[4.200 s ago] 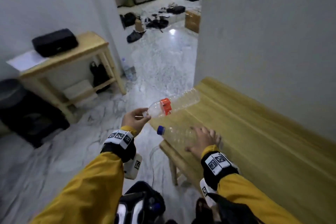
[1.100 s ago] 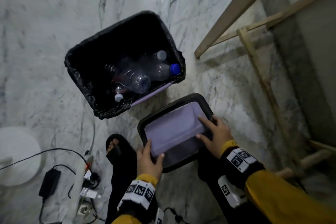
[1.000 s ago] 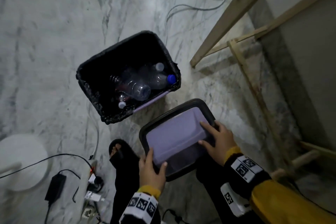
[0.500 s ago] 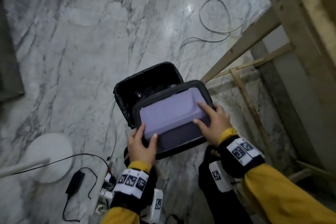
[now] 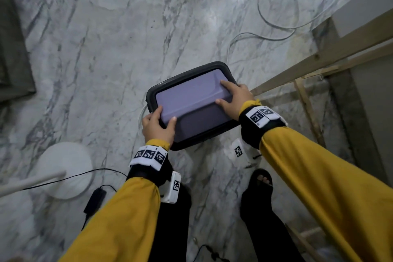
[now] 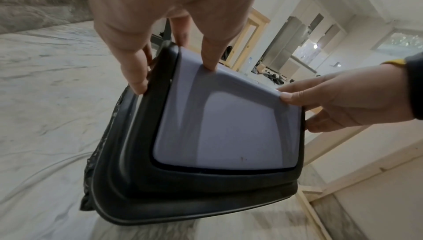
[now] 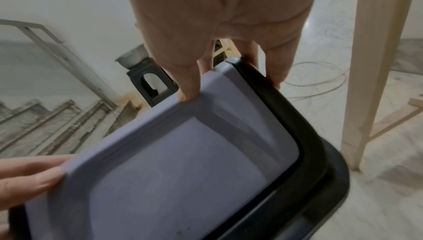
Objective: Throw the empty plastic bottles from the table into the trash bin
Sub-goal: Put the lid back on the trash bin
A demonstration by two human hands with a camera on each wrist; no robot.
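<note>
A trash-bin lid (image 5: 192, 103), with a black frame and a purple swing flap, sits over the trash bin and covers its opening. Of the bin only the crumpled black liner (image 6: 103, 144) shows below the lid's left rim. My left hand (image 5: 158, 127) grips the lid's near-left corner, thumb on the purple flap and fingers over the black rim. At the right end my right hand (image 5: 232, 97) grips the lid in the same way, fingers curled round the rim. No plastic bottle is in view; the inside of the bin is hidden.
A wooden table leg (image 5: 297, 66) and its braces stand just right of the bin. A white cable (image 5: 276, 17) loops on the marble floor behind. A white round stand base (image 5: 63, 168) and a black power adapter (image 5: 94, 198) lie at left. My sandalled foot (image 5: 260, 183) is near.
Both hands carried the lid from the floor beside the open bin up and over it. The lid now covers the opening, and the bottles seen inside are hidden.
</note>
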